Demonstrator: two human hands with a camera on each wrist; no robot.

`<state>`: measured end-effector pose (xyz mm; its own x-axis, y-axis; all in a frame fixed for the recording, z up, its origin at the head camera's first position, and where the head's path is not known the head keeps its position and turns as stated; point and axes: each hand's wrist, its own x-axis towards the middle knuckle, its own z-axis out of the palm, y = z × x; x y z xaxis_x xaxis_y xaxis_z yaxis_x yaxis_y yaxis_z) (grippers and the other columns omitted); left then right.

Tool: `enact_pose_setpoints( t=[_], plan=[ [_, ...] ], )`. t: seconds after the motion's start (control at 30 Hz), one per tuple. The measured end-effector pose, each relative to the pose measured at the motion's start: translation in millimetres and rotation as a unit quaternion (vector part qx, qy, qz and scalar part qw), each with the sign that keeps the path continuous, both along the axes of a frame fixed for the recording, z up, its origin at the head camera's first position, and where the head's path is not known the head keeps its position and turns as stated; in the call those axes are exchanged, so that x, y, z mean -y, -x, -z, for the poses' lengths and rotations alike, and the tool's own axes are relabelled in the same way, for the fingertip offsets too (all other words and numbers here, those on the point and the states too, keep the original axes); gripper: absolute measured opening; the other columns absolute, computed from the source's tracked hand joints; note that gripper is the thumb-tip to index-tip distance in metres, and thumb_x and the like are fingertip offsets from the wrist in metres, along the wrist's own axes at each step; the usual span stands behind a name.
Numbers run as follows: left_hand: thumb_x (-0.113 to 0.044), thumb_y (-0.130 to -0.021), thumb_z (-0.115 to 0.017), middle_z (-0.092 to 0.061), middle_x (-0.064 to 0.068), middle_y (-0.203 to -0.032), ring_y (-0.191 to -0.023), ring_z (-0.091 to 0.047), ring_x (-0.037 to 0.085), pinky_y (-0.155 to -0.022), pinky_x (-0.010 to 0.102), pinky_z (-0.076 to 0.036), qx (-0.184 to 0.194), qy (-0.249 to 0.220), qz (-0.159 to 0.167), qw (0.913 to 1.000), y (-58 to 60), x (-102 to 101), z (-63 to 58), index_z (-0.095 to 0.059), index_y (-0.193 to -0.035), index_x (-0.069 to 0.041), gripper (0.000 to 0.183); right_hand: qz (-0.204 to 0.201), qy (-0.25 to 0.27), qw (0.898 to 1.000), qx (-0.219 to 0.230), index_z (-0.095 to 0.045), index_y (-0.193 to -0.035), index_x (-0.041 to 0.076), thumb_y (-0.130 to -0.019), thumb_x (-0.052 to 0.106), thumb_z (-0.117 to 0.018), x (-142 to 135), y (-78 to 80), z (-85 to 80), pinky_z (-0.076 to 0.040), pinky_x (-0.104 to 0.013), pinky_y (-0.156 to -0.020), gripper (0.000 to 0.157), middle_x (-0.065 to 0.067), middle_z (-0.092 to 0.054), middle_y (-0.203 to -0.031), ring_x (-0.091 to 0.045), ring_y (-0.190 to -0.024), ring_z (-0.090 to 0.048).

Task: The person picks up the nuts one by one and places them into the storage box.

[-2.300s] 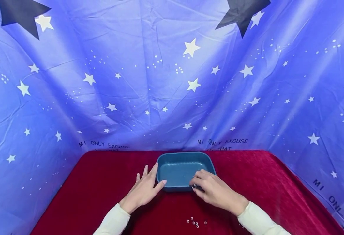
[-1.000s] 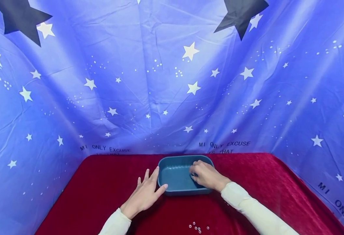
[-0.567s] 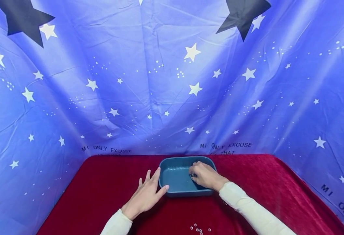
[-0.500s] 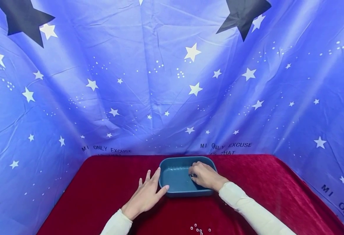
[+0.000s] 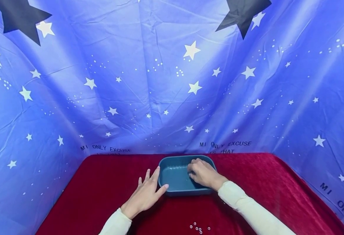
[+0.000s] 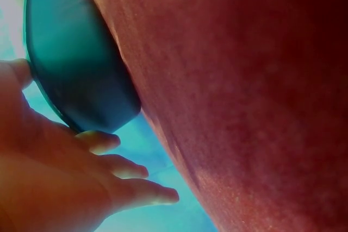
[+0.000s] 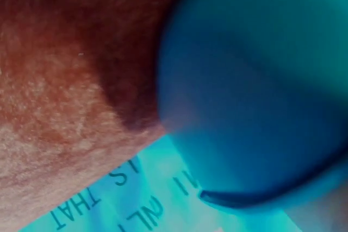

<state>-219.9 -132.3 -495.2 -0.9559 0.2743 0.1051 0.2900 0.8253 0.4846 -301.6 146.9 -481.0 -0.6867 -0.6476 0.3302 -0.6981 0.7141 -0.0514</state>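
A blue-green rectangular tray [image 5: 174, 189] stands near the far edge of the red cloth. My left hand [image 5: 145, 195] lies against its left end, fingers spread and fairly straight, the thumb at the near corner of the rim. In the left wrist view the left hand [image 6: 60, 172] reaches along the outside of the tray [image 6: 76, 52]. Inside the tray's right half is my right hand [image 5: 204, 173], with bent fingers pointing down. I cannot tell whether its fingertips still hold something. Outer tray wall [image 7: 234, 101] fills much of the right wrist view.
Several tiny silvery ring-like pieces [image 5: 200, 229] lie on the red velvety cloth [image 5: 107, 182] in front of the tray. A small light speck [image 5: 224, 203] shows beside the right sleeve [image 5: 236, 194]. A blue star-printed curtain [image 5: 148, 81] surrounds the table at the back and sides.
My right hand has moved from the tray's near rim to inside its right half. A small dark shiny thing seen at its fingertips earlier no longer shows. The left hand stays at the tray.
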Motion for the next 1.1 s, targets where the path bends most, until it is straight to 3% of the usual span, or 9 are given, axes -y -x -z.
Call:
enact_pose_setpoints(
  t=[0.17, 0.33, 0.57, 0.93, 1.1],
  plan=[
    [-0.063, -0.100, -0.046, -0.026, 0.013, -0.165, -0.152, -0.012, 0.044, -0.110, 0.077, -0.013, -0.001, -0.002, 0.003, 1.0000, 0.3, -0.8, 1.5, -0.014, -0.163, -0.013, 0.087, 0.005, 0.015, 1.000, -0.014, -0.077, -0.096, 0.016, -0.087, 0.022, -0.078, 2.0, -21.4, -14.4, -0.052, -0.034, -0.078, 0.011, 0.005, -0.064, -0.090, -0.014, -0.085, -0.056],
    [-0.064, -0.100, -0.045, -0.024, 0.013, -0.166, -0.153, -0.010, 0.043, -0.110, 0.076, -0.013, 0.002, -0.001, 0.004, 1.0000, 0.2, -0.7, 2.5, -0.012, -0.164, -0.014, 0.088, -0.017, 0.021, 0.999, -0.042, -0.076, -0.096, 0.018, -0.087, 0.024, -0.078, 1.6, -50.8, -25.0, -0.052, -0.034, -0.080, 0.010, 0.007, -0.063, -0.091, -0.012, -0.086, -0.055],
    [-0.064, -0.100, -0.045, -0.024, 0.014, -0.166, -0.153, -0.010, 0.043, -0.110, 0.077, -0.013, -0.001, -0.002, 0.004, 1.0000, 0.4, -0.5, 1.5, -0.013, -0.164, -0.013, 0.088, -0.038, 0.008, 0.999, -0.035, -0.077, -0.097, 0.018, -0.089, 0.025, -0.077, -2.2, -85.1, -34.7, -0.052, -0.033, -0.081, 0.011, 0.009, -0.063, -0.094, -0.010, -0.090, -0.054],
    [-0.063, -0.100, -0.046, -0.024, 0.014, -0.166, -0.153, -0.010, 0.043, -0.110, 0.076, -0.013, 0.001, -0.007, -0.001, 1.0000, 0.3, -2.2, 1.1, -0.014, -0.164, -0.014, 0.087, -0.062, 0.015, 0.995, -0.075, -0.075, -0.093, 0.019, -0.086, 0.024, -0.078, -6.5, -106.1, -29.6, -0.050, -0.032, -0.078, 0.009, 0.010, -0.059, -0.091, -0.010, -0.088, -0.053],
    [-0.064, -0.100, -0.046, -0.023, 0.014, -0.166, -0.153, -0.010, 0.043, -0.111, 0.076, -0.012, 0.005, -0.006, -0.002, 1.0000, -1.3, -1.7, 0.6, -0.012, -0.164, -0.015, 0.088, -0.084, 0.027, 0.993, -0.081, -0.075, -0.093, 0.018, -0.084, 0.021, -0.080, -5.3, -114.4, -28.4, -0.052, -0.034, -0.085, 0.010, 0.009, -0.058, -0.093, -0.010, -0.090, -0.052]
  ],
)
